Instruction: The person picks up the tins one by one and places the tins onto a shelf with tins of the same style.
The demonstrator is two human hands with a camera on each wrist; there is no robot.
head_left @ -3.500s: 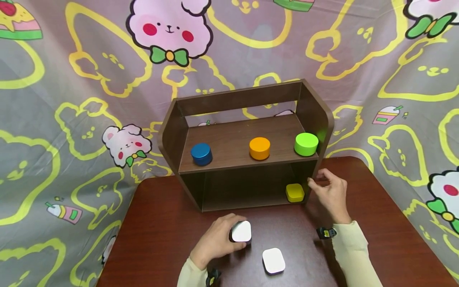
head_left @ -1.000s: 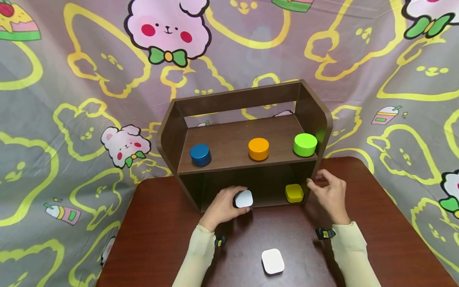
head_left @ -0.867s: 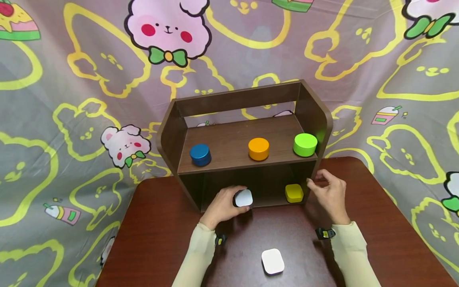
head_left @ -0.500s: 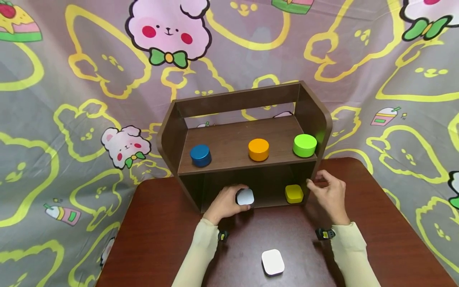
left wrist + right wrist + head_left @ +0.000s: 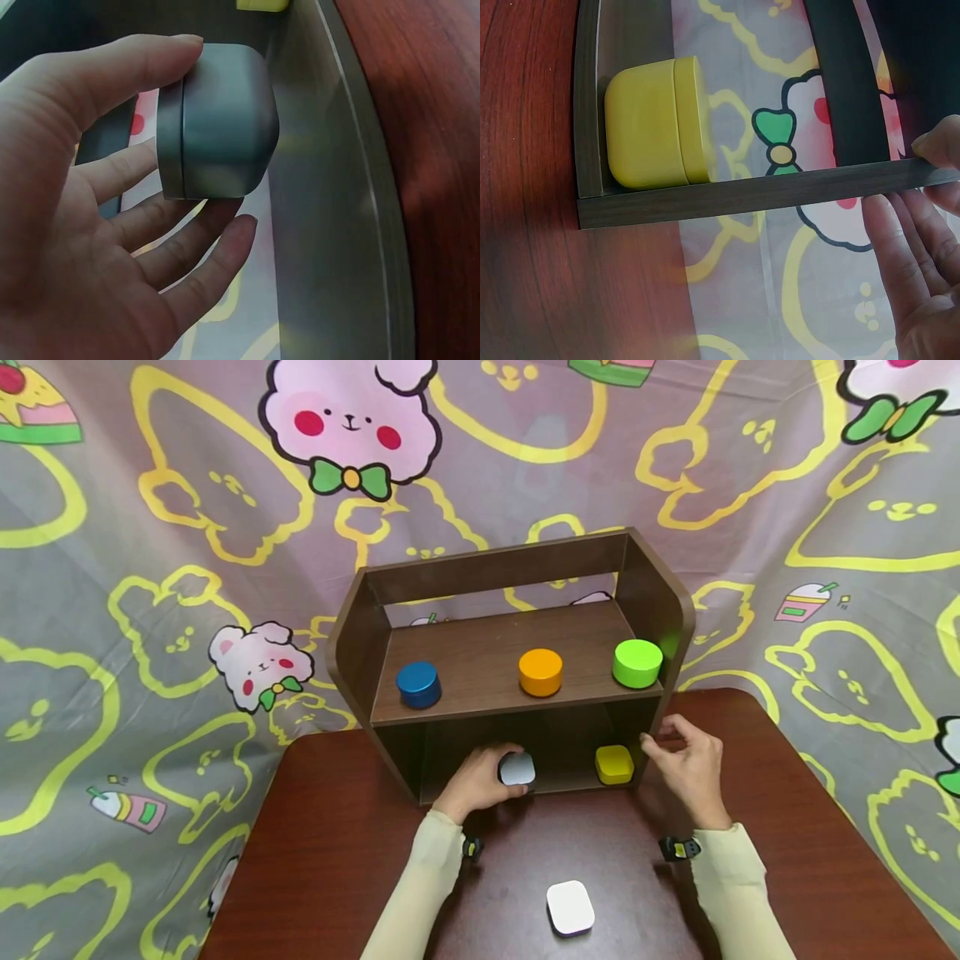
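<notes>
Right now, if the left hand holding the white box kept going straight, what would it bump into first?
Probably nothing solid: the left hand with the white rounded-square box points into the dark wooden shelf's open-backed lower compartment; depth is unclear.

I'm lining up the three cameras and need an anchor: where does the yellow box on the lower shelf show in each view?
Head: yellow box sits at the right end of the lower shelf, left of the right hand.
Left wrist: only a yellow sliver at the top edge, beyond the white box that the left hand holds.
Right wrist: large, upper left.
Shared landmark: the shelf's front edge.
</notes>
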